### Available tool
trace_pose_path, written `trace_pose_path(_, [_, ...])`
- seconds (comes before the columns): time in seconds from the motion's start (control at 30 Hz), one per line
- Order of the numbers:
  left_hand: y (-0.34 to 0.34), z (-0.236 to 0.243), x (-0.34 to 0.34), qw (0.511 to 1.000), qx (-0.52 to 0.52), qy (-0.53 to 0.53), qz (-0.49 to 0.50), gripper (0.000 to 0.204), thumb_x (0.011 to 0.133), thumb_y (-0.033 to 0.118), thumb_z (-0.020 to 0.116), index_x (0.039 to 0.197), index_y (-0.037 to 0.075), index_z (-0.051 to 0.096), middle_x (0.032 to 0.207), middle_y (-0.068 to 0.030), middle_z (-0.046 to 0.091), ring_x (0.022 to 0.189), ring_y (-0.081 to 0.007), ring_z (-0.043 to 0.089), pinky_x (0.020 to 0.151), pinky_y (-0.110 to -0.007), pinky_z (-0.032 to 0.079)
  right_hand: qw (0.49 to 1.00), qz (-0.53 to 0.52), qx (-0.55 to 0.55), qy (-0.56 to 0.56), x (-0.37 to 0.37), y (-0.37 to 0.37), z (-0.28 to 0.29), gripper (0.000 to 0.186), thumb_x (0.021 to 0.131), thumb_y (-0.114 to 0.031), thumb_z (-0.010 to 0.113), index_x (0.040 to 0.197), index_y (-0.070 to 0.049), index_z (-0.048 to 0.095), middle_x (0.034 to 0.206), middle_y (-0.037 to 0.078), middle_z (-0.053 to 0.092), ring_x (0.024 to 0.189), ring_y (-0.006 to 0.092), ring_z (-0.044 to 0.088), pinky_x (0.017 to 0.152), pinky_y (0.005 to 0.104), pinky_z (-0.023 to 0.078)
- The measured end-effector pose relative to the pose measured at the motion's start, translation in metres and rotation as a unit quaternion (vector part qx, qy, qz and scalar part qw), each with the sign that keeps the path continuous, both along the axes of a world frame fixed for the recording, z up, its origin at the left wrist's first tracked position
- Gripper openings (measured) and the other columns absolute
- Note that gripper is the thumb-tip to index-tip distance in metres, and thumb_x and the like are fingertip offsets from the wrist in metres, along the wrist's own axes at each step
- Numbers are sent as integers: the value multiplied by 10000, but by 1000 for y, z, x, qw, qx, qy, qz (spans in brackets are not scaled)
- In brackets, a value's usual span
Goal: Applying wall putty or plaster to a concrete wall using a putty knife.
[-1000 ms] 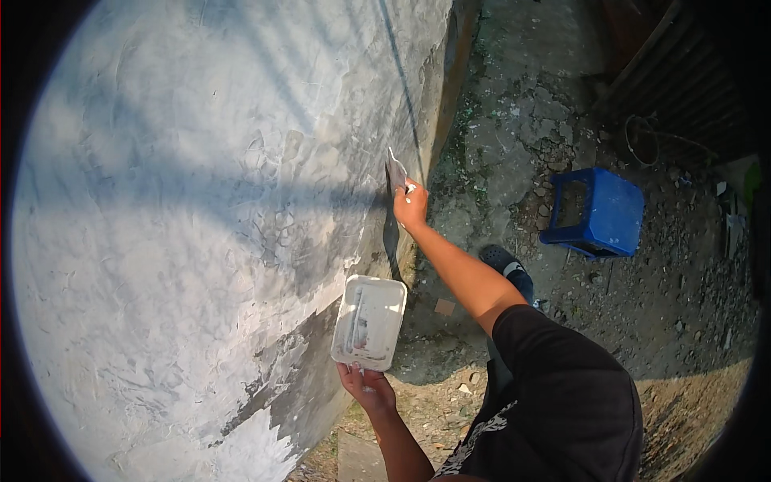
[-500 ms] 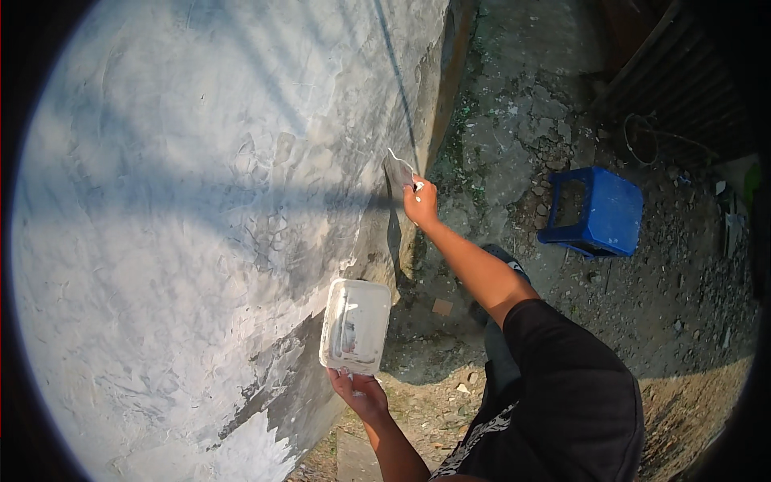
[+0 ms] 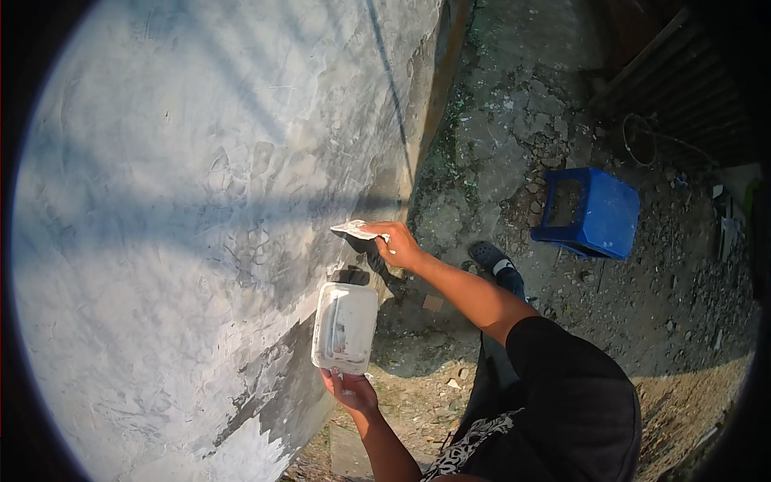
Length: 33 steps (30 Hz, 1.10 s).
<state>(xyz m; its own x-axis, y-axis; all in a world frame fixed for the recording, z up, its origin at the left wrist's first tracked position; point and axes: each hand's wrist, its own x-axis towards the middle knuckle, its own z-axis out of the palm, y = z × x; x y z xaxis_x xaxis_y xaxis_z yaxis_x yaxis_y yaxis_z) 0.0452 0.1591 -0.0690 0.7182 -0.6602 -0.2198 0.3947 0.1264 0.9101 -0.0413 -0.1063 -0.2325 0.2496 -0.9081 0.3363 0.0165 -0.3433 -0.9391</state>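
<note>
My left hand [image 3: 353, 391] grips the lower end of a whitish rectangular plastic tub [image 3: 318, 333], its fingers partly hidden beneath it. White and dark smears mark the tub, which is held close to the grey plastered wall [image 3: 161, 241]. Just beyond the tub, my right hand [image 3: 398, 245] is closed around a putty knife [image 3: 353, 230]. White paste coats the knife's blade, and spots of it stick to my fingers. The blade points left at the wall; whether it touches the surface I cannot tell. The knife's handle is mostly hidden in my grip.
A blue plastic stool [image 3: 612, 215] lies on its side on the rubbly ground to the right. Behind it are a thin hoop [image 3: 640, 140] and a corrugated sheet [image 3: 671, 76]. My clog-shod foot [image 3: 488, 257] is beside the wall, near a small brown square [image 3: 433, 303].
My right hand has come nearer and left with the putty knife, whose blade has turned from pointing away to pointing left. The tub has shifted slightly left. My foot now shows more fully.
</note>
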Motion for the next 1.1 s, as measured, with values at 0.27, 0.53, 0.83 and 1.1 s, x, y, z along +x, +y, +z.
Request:
trace_pose_path(0.27, [-28, 0, -19, 1000, 7, -1, -3, 656, 922, 173, 575, 1479, -20, 287, 1459, -215, 415, 1316, -328, 475, 1077, -466, 435, 913, -235, 334, -12, -4, -89, -45, 330, 815, -25, 558, 1113, 16, 691, 938, 285, 687, 907, 421, 679, 784, 416, 510])
trace_pose_path(0.53, [-36, -10, -10, 999, 32, 13, 6, 741, 880, 183, 635, 1491, -17, 266, 1459, -205, 422, 1323, -333, 465, 1106, -475, 392, 976, -172, 130, -25, 44, -25, -37, 403, 794, -10, 521, 1166, 72, 651, 1138, 298, 653, 1016, 439, 656, 907, 412, 512])
trace_pose_path(0.83, [-81, -14, -24, 999, 37, 25, 18, 719, 855, 180, 627, 1466, -26, 309, 1425, -197, 460, 1303, -331, 489, 1112, -478, 395, 909, -242, 340, -15, -12, -119, -81, 213, 790, -26, 566, 927, 77, 693, 713, 153, 682, 601, 229, 614, 611, 358, 474])
trace_pose_path(1.1, [-81, 6, -23, 998, 50, 1, 35, 657, 895, 146, 542, 1480, -25, 297, 1447, -207, 447, 1319, -331, 475, 1124, -480, 363, 961, -145, 234, -7, 29, -53, -22, 405, 800, -14, 519, 1175, 31, 665, 1103, 281, 676, 996, 429, 668, 860, 391, 528])
